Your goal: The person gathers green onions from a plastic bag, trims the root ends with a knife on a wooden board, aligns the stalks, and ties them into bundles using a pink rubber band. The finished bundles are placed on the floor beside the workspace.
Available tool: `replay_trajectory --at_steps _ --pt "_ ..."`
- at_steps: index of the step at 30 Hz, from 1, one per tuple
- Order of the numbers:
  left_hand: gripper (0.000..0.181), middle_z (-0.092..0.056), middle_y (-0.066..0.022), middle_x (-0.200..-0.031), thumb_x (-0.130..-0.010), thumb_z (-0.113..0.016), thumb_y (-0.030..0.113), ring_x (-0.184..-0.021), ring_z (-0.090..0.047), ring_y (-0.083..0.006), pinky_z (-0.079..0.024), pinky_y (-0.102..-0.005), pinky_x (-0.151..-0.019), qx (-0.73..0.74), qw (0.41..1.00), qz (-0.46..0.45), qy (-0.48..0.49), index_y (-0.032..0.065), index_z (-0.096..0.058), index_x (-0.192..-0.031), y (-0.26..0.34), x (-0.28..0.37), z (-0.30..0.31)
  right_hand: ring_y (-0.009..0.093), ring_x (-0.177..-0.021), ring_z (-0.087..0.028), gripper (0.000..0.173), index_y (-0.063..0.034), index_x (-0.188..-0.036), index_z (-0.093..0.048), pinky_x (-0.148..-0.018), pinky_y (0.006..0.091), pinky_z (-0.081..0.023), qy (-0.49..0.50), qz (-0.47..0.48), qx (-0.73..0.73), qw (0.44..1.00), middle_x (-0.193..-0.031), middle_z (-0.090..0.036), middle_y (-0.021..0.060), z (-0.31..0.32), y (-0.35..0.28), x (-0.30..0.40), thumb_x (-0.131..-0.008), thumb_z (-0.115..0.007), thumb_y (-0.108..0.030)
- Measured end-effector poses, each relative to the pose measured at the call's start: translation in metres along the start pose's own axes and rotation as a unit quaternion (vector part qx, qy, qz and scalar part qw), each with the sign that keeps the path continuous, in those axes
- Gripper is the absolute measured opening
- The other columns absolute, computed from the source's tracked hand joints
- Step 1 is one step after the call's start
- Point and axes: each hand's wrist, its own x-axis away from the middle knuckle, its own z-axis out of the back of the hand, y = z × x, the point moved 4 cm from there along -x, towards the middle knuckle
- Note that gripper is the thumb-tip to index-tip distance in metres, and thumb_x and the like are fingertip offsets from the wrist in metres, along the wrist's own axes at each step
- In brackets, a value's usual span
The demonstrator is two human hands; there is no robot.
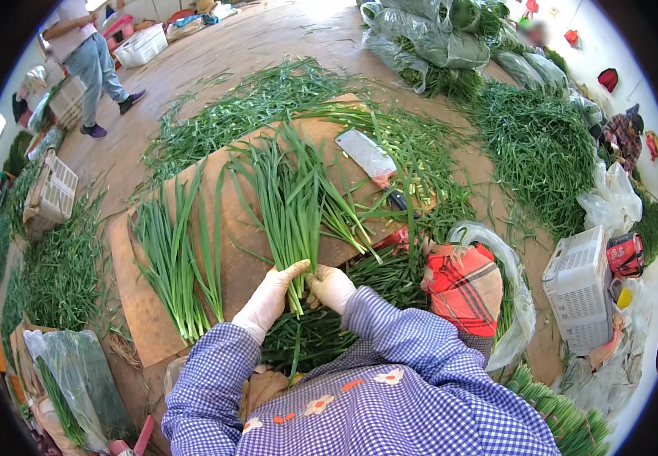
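Note:
My left hand (269, 293), in a pale glove, grips the white lower ends of a bunch of garlic chives (286, 199) from the left. On the other side my gloved right hand (329, 286) closes around the same stems. The green leaves fan out away from me over a brown board (232, 239). Another bunch of chives (169, 268) lies on the board's left part. Right of the held bunch, a few loose stalks (343, 219) rest at a slant. A cleaver (369, 157) with a black handle lies farther right among cut stem pieces.
Trimmed leaves (249, 102) cover the floor beyond the board. A large heap of greens (540, 148) lies right, below bagged chives (426, 40). A white plastic crate (580, 290) stands at right. Red plaid cloth (463, 285) covers my knee. A person (92, 62) stands at upper left.

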Motion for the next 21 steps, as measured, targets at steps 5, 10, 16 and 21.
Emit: replay_trajectory --at_steps 5,10,16,21 --pt "0.028 -0.067 -0.0094 -0.099 -0.085 -0.067 0.019 -0.091 -0.063 -0.0202 -0.049 -0.0327 -0.086 0.014 0.999 -0.019 0.023 0.0009 -0.061 -0.106 -0.005 -0.003 -0.011 0.032 -0.073 -0.068 0.030 0.0004 -0.106 -0.058 -0.066 0.0409 -0.054 0.047 0.080 0.437 0.895 -0.085 -0.068 0.0163 -0.009 -0.032 0.009 -0.085 -0.053 -0.021" --pt "0.024 -0.067 -0.0127 -0.096 -0.083 -0.061 0.013 -0.084 -0.064 -0.0231 -0.053 -0.0358 -0.079 0.094 0.995 0.034 0.007 -0.0016 -0.063 -0.102 -0.010 -0.010 0.021 0.017 -0.064 -0.066 0.043 0.0039 -0.114 -0.059 -0.058 0.0306 -0.053 -0.031 0.081 -0.130 0.988 -0.092 -0.069 0.0104 0.015 -0.030 0.036 -0.091 -0.062 -0.032" --pt "0.047 -0.060 -0.0183 -0.117 -0.082 -0.055 0.013 -0.097 -0.063 -0.0284 -0.049 -0.0387 -0.093 0.174 0.973 -0.039 -0.146 -0.0049 -0.051 -0.125 0.019 0.020 -0.005 0.014 -0.052 -0.061 0.049 -0.0009 -0.081 -0.061 -0.049 0.0244 -0.047 -0.065 -0.005 -0.281 0.957 -0.061 -0.063 0.0067 0.045 0.006 0.026 -0.095 -0.049 -0.046" --pt "0.046 -0.062 -0.0143 -0.118 -0.081 -0.055 0.011 -0.094 -0.063 -0.0270 -0.052 -0.0384 -0.087 0.133 0.990 0.010 -0.047 -0.0038 -0.051 -0.124 -0.013 -0.006 0.026 0.012 -0.066 -0.064 0.036 -0.0020 -0.097 -0.064 -0.058 0.0230 -0.047 -0.126 -0.024 -0.287 0.949 -0.076 -0.069 0.0053 0.000 -0.006 0.027 -0.091 -0.061 -0.037"
